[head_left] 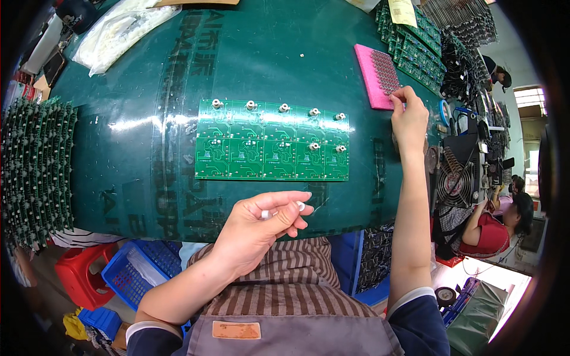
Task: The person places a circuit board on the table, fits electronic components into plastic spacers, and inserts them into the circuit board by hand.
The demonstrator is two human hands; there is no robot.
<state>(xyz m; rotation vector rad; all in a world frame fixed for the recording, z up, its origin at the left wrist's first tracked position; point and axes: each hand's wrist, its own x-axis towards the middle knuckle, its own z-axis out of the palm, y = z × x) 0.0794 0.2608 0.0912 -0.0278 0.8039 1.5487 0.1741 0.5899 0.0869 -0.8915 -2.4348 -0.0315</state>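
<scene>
A green circuit board panel (244,161) lies flat on the table in front of me. Metal connectors (284,108) stand along its whole far row, and two more are at the right of its near row. My left hand (252,228), palm up, is curled around small white pieces (300,206) just in front of the board's near edge. At the right, a pink foam block (366,74) carries rows of small metal parts (385,70). My right hand (411,121) reaches its near corner, thumb and forefinger pinched together. What is between those fingertips is hidden.
Stacked circuit boards (418,56) lie beyond the foam at the far right. Upright boards (38,172) crowd the left edge. A clear bag of white pieces (122,32) rests at the far left. A fan (456,185) stands right; a blue crate (133,267) and red stool (83,272) are below left.
</scene>
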